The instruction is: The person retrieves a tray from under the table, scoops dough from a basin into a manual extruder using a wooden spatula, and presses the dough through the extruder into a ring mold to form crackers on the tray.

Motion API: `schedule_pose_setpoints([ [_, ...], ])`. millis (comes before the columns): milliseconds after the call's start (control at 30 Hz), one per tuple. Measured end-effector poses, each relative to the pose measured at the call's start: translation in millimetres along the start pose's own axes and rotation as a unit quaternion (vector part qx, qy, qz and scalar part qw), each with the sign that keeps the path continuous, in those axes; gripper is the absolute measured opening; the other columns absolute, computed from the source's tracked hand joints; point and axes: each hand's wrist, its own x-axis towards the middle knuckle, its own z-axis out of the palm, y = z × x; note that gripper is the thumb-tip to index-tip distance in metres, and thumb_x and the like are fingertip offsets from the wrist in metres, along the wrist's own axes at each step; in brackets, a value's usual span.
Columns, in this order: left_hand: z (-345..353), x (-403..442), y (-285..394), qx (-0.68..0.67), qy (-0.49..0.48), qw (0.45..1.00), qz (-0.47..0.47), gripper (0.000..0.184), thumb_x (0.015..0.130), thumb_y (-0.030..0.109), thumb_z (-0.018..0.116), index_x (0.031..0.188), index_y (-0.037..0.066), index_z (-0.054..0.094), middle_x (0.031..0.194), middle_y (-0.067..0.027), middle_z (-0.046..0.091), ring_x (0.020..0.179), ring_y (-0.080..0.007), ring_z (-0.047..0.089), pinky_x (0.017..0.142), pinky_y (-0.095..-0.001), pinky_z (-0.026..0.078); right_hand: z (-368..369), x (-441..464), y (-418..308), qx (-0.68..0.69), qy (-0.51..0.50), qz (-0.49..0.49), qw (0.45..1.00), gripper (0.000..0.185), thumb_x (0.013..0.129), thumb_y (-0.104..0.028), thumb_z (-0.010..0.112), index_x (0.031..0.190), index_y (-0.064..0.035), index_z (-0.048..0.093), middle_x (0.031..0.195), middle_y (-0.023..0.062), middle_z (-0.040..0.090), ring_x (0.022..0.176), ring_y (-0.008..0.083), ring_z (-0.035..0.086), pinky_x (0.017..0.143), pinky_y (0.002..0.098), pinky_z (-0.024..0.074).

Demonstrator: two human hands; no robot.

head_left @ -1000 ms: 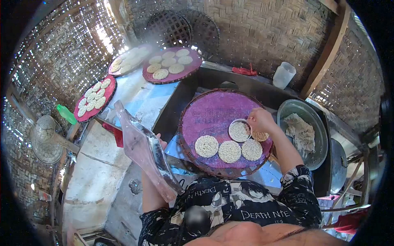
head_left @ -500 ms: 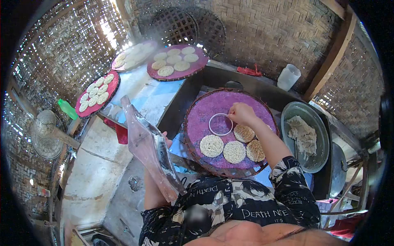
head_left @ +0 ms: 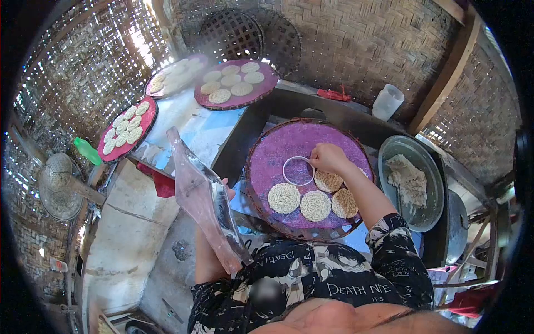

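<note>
My right hand (head_left: 329, 157) pinches the edge of a white ring (head_left: 285, 172) that lies on the purple cloth of a round woven tray (head_left: 295, 133). Round noodle-like discs sit close to the ring: a pale disc (head_left: 284, 198), another pale disc (head_left: 315, 206) and browner ones, one brown disc (head_left: 328, 181) partly under my hand. My left hand (head_left: 230, 191) is wrapped round a long wooden tool (head_left: 194, 192) with tapered ends, held tilted left of the tray. Most of that hand is hidden behind the wood; only fingertips and the forearm show.
A grey basin (head_left: 385, 189) of pale dough stands right of the tray. Several discs lie on a pink tray (head_left: 267, 92) at the back and a red tray (head_left: 146, 127) at left. A white plastic cup (head_left: 387, 102) stands on the ledge near red plastic (head_left: 334, 95).
The whole view has shifted slightly, so the surroundings sit a little further left. My right hand stays at the ring, and my left hand keeps hold of the wooden tool.
</note>
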Motion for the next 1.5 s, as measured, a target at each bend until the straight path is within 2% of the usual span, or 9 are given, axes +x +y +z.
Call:
schedule_pose_setpoints([
  [100,10,-12,1,-0.144,0.014,0.989,0.008,0.031,0.078,0.011,0.064,0.099,-0.010,0.055,0.065,-0.0015,0.051,0.050,-0.0108,0.044,0.055,-0.0315,0.046,-7,-3,1,0.009,-0.028,0.018,0.999,0.025,0.074,-0.033,0.060,0.087,-0.0135,0.068,0.098,0.0110,0.061,0.092,0.0299,0.057,0.077,0.0411,0.0459],
  [267,-12,42,-49,-0.133,-0.233,0.952,0.145,0.020,0.078,0.011,0.062,0.095,0.003,0.056,0.085,-0.0051,0.059,0.075,-0.0182,0.060,0.064,-0.0340,0.050,-28,-30,-22,0.127,0.045,-0.068,0.989,0.041,0.081,-0.042,0.051,0.104,-0.0093,0.060,0.109,0.0119,0.057,0.102,0.0284,0.053,0.084,0.0388,0.0430],
  [400,56,27,-17,0.353,0.062,0.852,0.380,0.031,0.066,0.018,0.067,0.090,0.001,0.058,0.091,-0.0147,0.061,0.079,-0.0302,0.061,0.079,-0.0413,0.047,-15,-69,-72,0.593,-0.147,-0.184,0.770,0.067,0.087,-0.059,0.027,0.115,-0.0019,0.048,0.098,0.0103,0.059,0.093,0.0213,0.057,0.079,0.0355,0.0465],
  [533,85,30,7,0.466,-0.133,0.710,0.511,0.050,0.059,0.022,0.071,0.102,0.001,0.055,0.098,-0.0195,0.059,0.095,-0.0340,0.055,0.093,-0.0430,0.039,-7,-86,-53,0.670,-0.239,-0.021,0.703,0.073,0.083,-0.066,0.024,0.118,-0.0048,0.042,0.089,0.0131,0.058,0.068,0.0210,0.060,0.062,0.0308,0.0502],
  [567,87,32,14,0.430,-0.191,0.814,0.340,0.057,0.067,0.027,0.066,0.116,0.004,0.048,0.110,-0.0182,0.055,0.101,-0.0313,0.055,0.093,-0.0379,0.040,-12,-87,-41,0.669,-0.235,-0.020,0.705,0.077,0.081,-0.069,0.025,0.122,-0.0050,0.039,0.093,0.0145,0.057,0.072,0.0226,0.060,0.064,0.0326,0.0497],
  [633,93,66,23,-0.050,-0.436,0.882,0.170,0.070,0.072,0.043,0.061,0.125,0.003,0.041,0.119,-0.0152,0.051,0.110,-0.0313,0.049,0.097,-0.0402,0.035,-24,-88,-27,0.677,-0.248,0.004,0.693,0.081,0.078,-0.071,0.027,0.125,-0.0057,0.036,0.098,0.0169,0.056,0.076,0.0247,0.060,0.067,0.0347,0.0489],
  [733,119,94,55,-0.434,-0.478,0.764,-0.023,0.072,0.081,0.059,0.041,0.124,0.001,0.042,0.122,-0.0166,0.050,0.116,-0.0324,0.044,0.097,-0.0452,0.034,-33,-95,-15,0.699,-0.282,0.064,0.654,0.076,0.080,-0.069,0.028,0.124,-0.0070,0.037,0.095,0.0173,0.057,0.073,0.0242,0.060,0.062,0.0331,0.0486],
  [900,159,109,38,-0.476,-0.432,0.765,-0.018,0.068,0.080,0.069,0.032,0.091,0.007,0.057,0.064,-0.0030,0.051,0.068,-0.0241,0.052,0.082,-0.0432,0.042,-49,-85,20,0.662,-0.278,0.122,0.685,0.067,0.082,-0.064,0.034,0.115,-0.0064,0.043,0.085,0.0154,0.059,0.062,0.0208,0.062,0.049,0.0286,0.0511],
  [1500,148,142,8,-0.490,-0.327,0.808,-0.010,0.057,0.080,0.067,0.037,0.083,0.013,0.054,0.048,0.0018,0.038,0.049,-0.0156,0.043,0.060,-0.0346,0.040,-36,-53,9,0.474,-0.155,0.137,0.856,0.064,0.083,-0.062,0.040,0.089,-0.0017,0.062,0.062,0.0104,0.058,0.047,0.0168,0.057,0.043,0.0282,0.0478],
])
